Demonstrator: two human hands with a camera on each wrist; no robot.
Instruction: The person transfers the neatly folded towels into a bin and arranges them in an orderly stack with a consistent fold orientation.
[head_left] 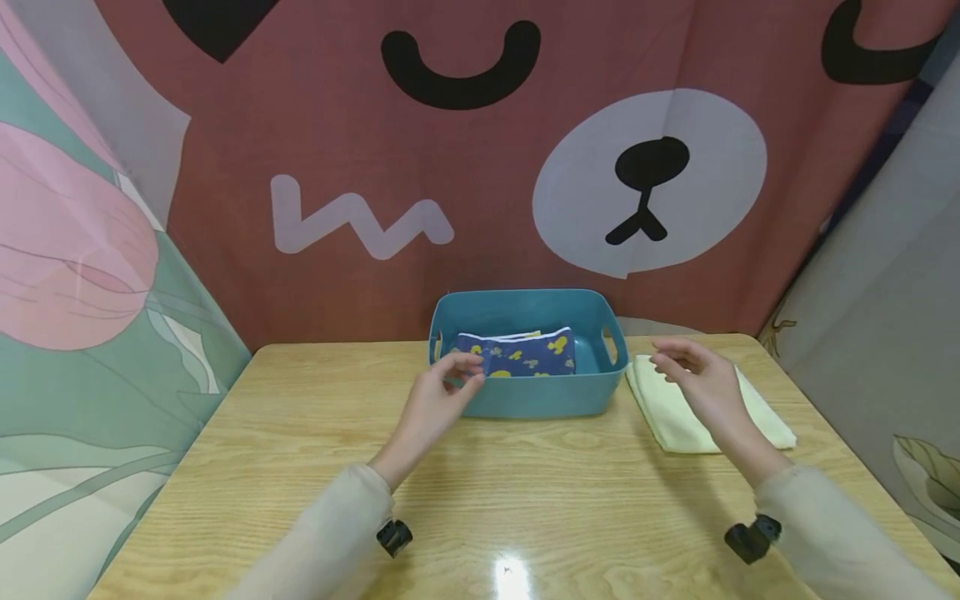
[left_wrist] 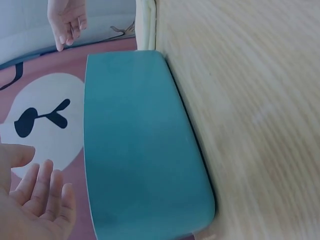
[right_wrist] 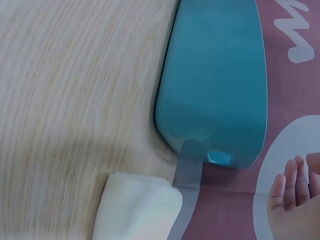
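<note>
A teal plastic basket (head_left: 540, 398) with handle holes stands at the back of the table. Inside it lies a folded dark blue cloth (head_left: 536, 357) with yellow and grey prints and a white edge. My left hand (head_left: 442, 392) hovers at the basket's front left, fingers loosely bent with nothing between them; the left wrist view shows its palm and spread fingers (left_wrist: 44, 192). Over the folded pale yellow cloth (head_left: 667, 412), right of the basket, my right hand (head_left: 708, 387) hangs in the air, relaxed and holding nothing.
The wooden table (head_left: 300, 483) reaches back to a red-brown curtain (head_left: 337, 292) with a bear print, close behind the basket. A floral curtain (head_left: 90, 392) borders the left side, and a pale grey curtain (head_left: 885, 292) the right.
</note>
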